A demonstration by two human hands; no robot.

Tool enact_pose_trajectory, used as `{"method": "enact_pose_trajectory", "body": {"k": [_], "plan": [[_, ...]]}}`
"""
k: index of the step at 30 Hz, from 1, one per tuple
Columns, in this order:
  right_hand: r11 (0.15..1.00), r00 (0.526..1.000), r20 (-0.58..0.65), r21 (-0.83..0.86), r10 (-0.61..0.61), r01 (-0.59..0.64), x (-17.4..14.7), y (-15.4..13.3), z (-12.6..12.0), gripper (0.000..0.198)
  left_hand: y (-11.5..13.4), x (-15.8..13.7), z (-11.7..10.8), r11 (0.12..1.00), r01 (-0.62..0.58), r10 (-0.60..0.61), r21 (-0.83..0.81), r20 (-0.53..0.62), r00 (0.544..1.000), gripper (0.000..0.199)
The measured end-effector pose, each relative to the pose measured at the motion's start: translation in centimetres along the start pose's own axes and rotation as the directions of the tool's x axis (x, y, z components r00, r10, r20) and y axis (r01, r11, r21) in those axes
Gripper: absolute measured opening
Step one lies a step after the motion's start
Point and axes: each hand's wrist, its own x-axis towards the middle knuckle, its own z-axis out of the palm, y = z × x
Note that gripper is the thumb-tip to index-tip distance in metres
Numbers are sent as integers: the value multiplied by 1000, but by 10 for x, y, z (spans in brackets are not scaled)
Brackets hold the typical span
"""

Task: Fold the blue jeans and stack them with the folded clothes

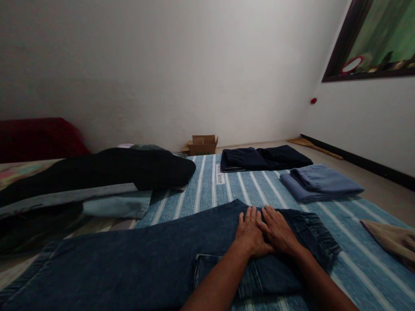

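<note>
A pair of dark blue jeans (129,255) lies stretched across the bed, its gathered waistband at the right and a cuffed leg end at the lower left. Both my hands press flat on the upper part, near a back pocket. My left hand (253,233) has its fingers extended on the denim. Right beside it, my right hand (279,229) also lies flat with fingers stretched, the two touching at the thumbs. Neither hand grips the cloth. My forearms hide part of the pocket and the near edge of the jeans.
Folded navy trousers (279,158) and folded light blue trousers (324,183) lie on the striped bedsheet (204,185). A tan cloth (391,239) is at the right edge. Dark garments (106,170) are heaped at left. Beyond the bed stands a cardboard box (203,145).
</note>
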Motion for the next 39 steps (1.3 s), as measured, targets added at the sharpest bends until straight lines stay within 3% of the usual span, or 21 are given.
{"method": "enact_pose_trajectory", "body": {"k": [6, 14, 20, 25, 39], "plan": [[1000, 999, -46, 27, 12, -10, 2, 1, 5, 47, -3, -1, -3, 999, 28, -28, -14, 21, 999, 119], [992, 992, -68, 74, 104, -99, 6, -3, 8, 71, -8, -2, -14, 989, 44, -45, -140, -7, 999, 112], [995, 992, -92, 54, 89, -85, 7, -3, 11, 77, -16, -7, -29, 998, 53, -54, 32, 27, 998, 101], [996, 993, -87, 57, 78, -73, 6, -3, 11, 78, -26, -5, -23, 989, 79, -86, 125, 50, 995, 99], [994, 992, -62, 42, 107, -104, 4, -5, 8, 77, -30, -6, -13, 987, 140, -134, 74, -76, 988, 104]]}}
